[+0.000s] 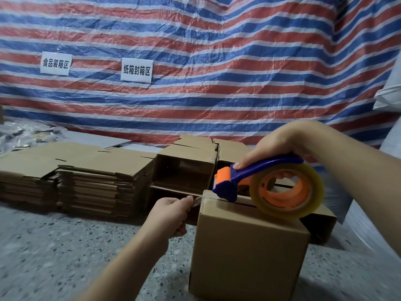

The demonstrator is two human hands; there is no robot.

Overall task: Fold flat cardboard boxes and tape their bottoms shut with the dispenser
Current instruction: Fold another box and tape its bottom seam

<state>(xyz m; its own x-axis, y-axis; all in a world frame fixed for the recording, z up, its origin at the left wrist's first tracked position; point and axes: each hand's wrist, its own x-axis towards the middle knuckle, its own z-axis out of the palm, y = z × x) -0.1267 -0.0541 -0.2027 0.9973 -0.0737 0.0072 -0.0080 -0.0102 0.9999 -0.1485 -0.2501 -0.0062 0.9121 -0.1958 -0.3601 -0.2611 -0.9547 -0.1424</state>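
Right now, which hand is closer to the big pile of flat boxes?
Left. The left hand pinches the tape end at the box's left edge, just right of the pile. The right hand grips the tape dispenser farther right.

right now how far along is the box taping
Done: several folded boxes stand stacked at the back. In hand: the box in front has its flaps closed; the right hand holds the dispenser at the seam's far end while the left hand pinches the tape end over the edge. Left: running tape along the seam, then the flat stacks.
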